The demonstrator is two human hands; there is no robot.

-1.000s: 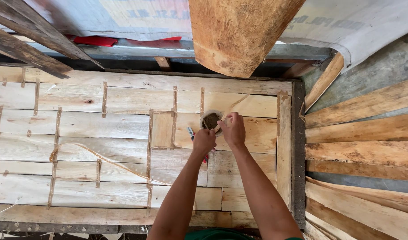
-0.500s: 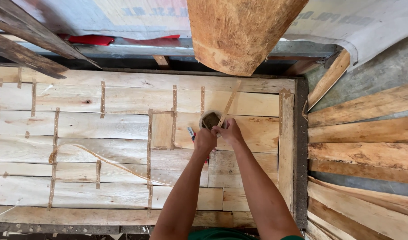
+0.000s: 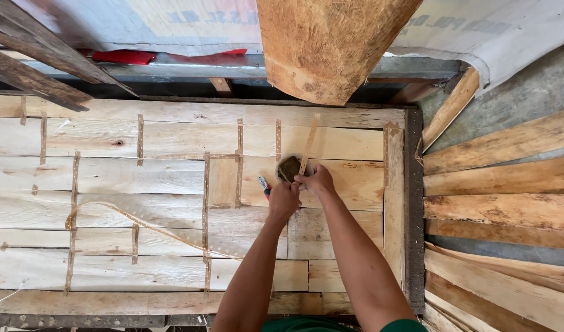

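My left hand is closed around a small red and blue cutter whose tip sticks out to the left. My right hand pinches the lower end of a thin brown paper tape strip that runs up and away across the boards. Both hands rest on a pale veneer sheet pieced together from several strips and joined by tape. Just above the fingers there is a dark rough knot hole in the veneer.
A thick curved wood slab hangs over the far edge. Dark planks lean in at the top left, beside a red object. Loose veneer strips are stacked at the right. A long curled offcut lies on the sheet.
The hands have stayed by the knot hole. A tape strip now stretches from my right hand up across the boards; it was not seen a second ago.
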